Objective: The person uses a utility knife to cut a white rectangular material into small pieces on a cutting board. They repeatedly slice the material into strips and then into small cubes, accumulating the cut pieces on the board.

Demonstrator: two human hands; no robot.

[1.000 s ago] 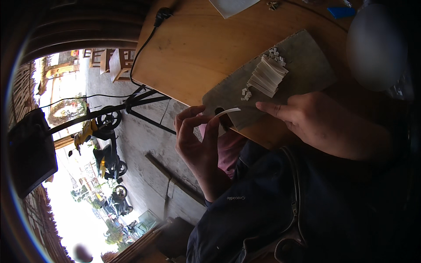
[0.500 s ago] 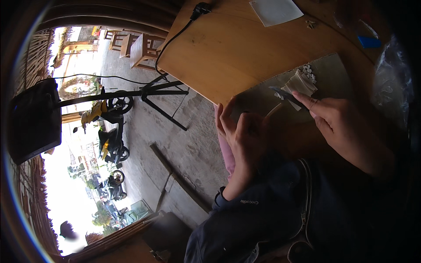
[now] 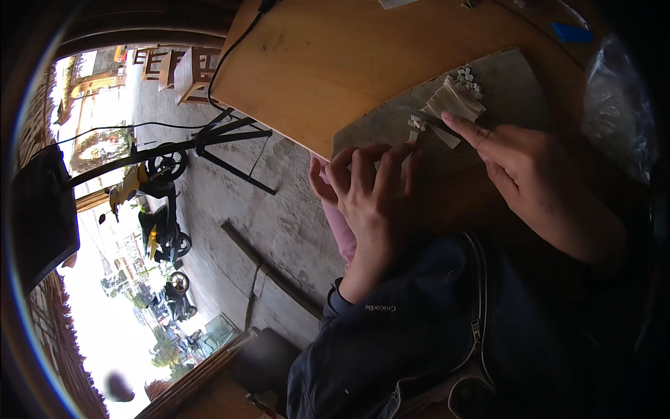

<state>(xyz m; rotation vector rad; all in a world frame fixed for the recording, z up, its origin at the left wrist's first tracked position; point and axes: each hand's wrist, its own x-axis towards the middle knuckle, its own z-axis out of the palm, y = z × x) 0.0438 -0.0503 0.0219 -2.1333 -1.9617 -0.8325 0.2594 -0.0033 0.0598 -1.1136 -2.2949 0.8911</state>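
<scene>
My right hand (image 3: 523, 174) grips a dark flat blade (image 3: 424, 116), index finger extended along it, over the right part of a grey board (image 3: 370, 126). My left hand (image 3: 370, 188) is curled on the board's near-left edge, fingers pressed on a pale strip (image 3: 413, 137) that shows at the fingertips, partly hidden. A fanned stack of off-white strips (image 3: 453, 98) lies on the board, with a cluster of small white pieces (image 3: 469, 78) at its far end and a few more by the blade.
The wooden table (image 3: 293, 70) carries a black plug cable (image 3: 244, 35), a blue object (image 3: 572, 32) and clear plastic bags (image 3: 614, 105). A black metal stand (image 3: 230, 160) is left of the table. Wooden stools (image 3: 195, 70) and scooters (image 3: 160, 223) stand beyond on concrete.
My right hand has taken hold of the blade since the oldest frame. My left hand has moved right onto the board, lowering the strip it held raised. The view has also shifted.
</scene>
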